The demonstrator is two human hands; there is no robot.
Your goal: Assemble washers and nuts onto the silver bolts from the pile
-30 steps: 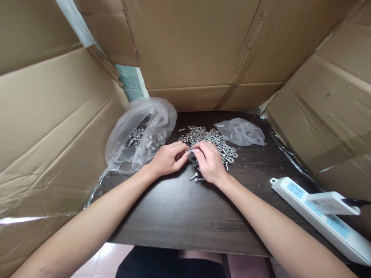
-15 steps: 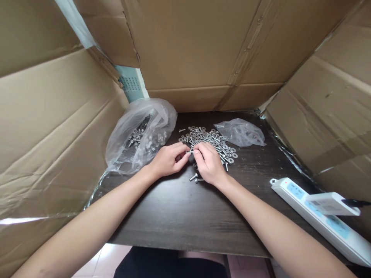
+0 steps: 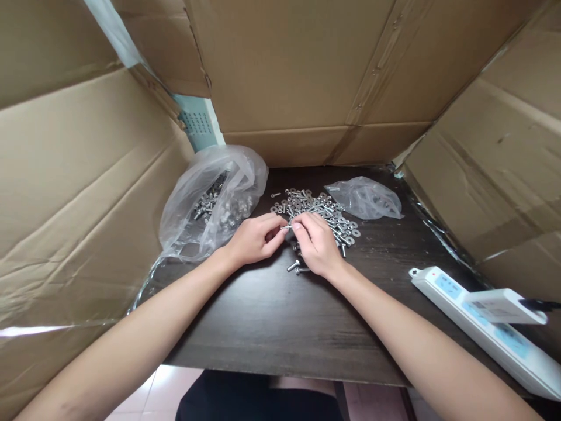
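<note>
A small silver bolt (image 3: 287, 227) lies crosswise between my fingertips. My left hand (image 3: 258, 237) pinches one end of it with thumb and forefinger. From the other side, my right hand (image 3: 316, 242) is closed on the opposite end; its fingertips hide whatever small part may sit there. Just behind the hands spreads a pile of bolts, nuts and washers (image 3: 326, 204), partly covered by my right hand. A few loose bolts (image 3: 293, 266) lie on the dark table below that hand.
A clear plastic bag (image 3: 175, 219) of metal fasteners stands open at left. A smaller plastic bag (image 3: 366, 199) lies at back right. The white power strip (image 3: 477, 327) with a plugged-in adapter (image 3: 504, 307) runs along the right. Cardboard walls (image 3: 298, 76) enclose the table (image 3: 263, 327).
Both hands stay almost in place, still pinching the bolt at its two ends. The whole view has shifted very slightly.
</note>
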